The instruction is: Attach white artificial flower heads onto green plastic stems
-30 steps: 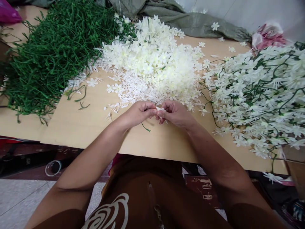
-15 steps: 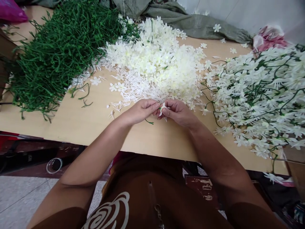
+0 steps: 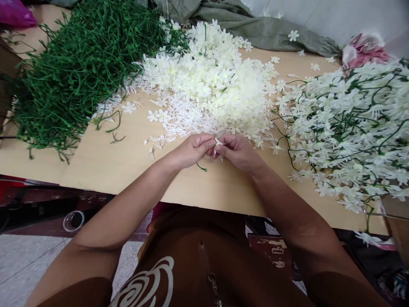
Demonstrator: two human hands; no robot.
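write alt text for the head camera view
Two bare hands, left hand and right hand, pinch a small white flower above a tan tabletop. Behind lie green stems and loose white blossoms; at right, stemmed white flowers.

The tabletop (image 3: pixel 128 175) is smooth and matt, tan like card or board. The green stems (image 3: pixel 86 64) look like plastic with a slight sheen. The pale petals (image 3: pixel 207 72) look like thin, matt cloth, while the white stamens (image 3: pixel 185 117) look like smooth plastic. The grey-green sheet (image 3: pixel 265 32) is dull, creased cloth, and the magenta bag (image 3: pixel 15 13) looks like glossy plastic. The clasp (image 3: pixel 212 279) is shiny metal.
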